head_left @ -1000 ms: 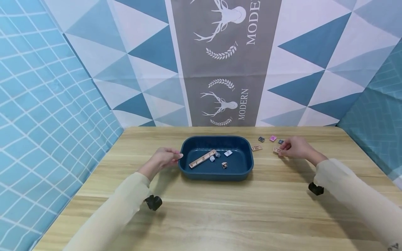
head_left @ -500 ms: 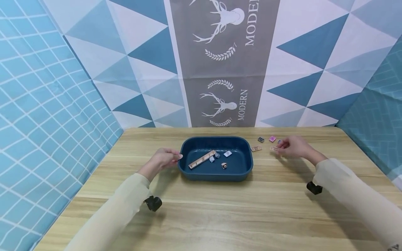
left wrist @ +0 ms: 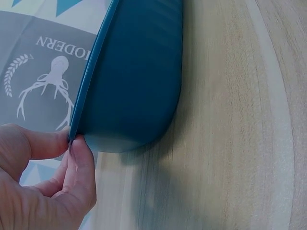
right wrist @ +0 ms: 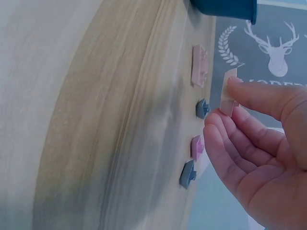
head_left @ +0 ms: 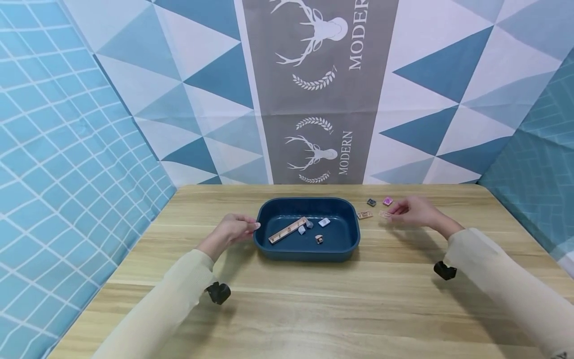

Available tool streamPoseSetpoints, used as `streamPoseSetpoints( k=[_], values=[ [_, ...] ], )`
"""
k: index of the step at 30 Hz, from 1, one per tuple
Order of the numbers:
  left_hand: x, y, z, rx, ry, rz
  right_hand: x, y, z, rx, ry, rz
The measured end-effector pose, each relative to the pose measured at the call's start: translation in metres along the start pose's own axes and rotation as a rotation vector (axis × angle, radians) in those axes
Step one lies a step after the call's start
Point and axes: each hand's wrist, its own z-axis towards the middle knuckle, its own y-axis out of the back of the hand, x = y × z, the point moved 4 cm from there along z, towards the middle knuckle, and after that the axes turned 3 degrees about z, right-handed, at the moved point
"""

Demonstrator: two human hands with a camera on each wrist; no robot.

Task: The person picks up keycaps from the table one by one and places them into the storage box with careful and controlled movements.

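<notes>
My left hand (head_left: 230,229) pinches the left end rim of a dark blue plastic basin (head_left: 307,256); in the left wrist view, thumb and fingers close on that rim. To the right of the basin, my right hand (head_left: 417,212) pinches a small flat tan block (right wrist: 228,93) between thumb and fingertips, over the table. A similar tan rectangular block (head_left: 364,215) lies beside the basin's right wall. Behind it are a dark block (head_left: 371,202) and a pink block (head_left: 387,201). Another dark block (right wrist: 187,174) shows in the right wrist view and is hidden by my hand in the head view.
Inside the basin lie a long tan strip (head_left: 288,230), a white block (head_left: 324,222), two pale grey pieces and a small brown-and-white piece (head_left: 319,239). The wooden table (head_left: 287,304) ends at a patterned backdrop (head_left: 314,99) behind the basin.
My right hand has moved a little left toward the basin, carrying the tan block. It now covers the second dark block in the head view. My left hand stays on the rim.
</notes>
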Motion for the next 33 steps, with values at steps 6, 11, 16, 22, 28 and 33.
streamPoseSetpoints(
  k=[6, 11, 16, 22, 28, 33],
  values=[
    [0.0, -0.001, 0.002, -0.008, -0.011, -0.006, 0.006, 0.001, 0.001, 0.025, 0.005, 0.027],
    [0.002, -0.001, 0.002, -0.012, -0.006, -0.003, 0.01, 0.003, 0.001, 0.047, -0.009, 0.046],
    [0.004, 0.0, 0.001, -0.019, -0.009, -0.008, 0.014, 0.005, 0.003, 0.059, 0.009, 0.056],
    [0.004, -0.001, 0.0, -0.015, -0.012, -0.001, 0.02, 0.008, 0.004, 0.066, 0.044, 0.069],
    [0.002, -0.002, 0.0, -0.007, -0.026, -0.005, 0.026, 0.012, 0.003, 0.085, 0.079, 0.08],
    [0.001, -0.002, 0.0, -0.001, -0.036, -0.015, 0.028, 0.014, 0.002, 0.104, 0.101, 0.069]
  ],
)
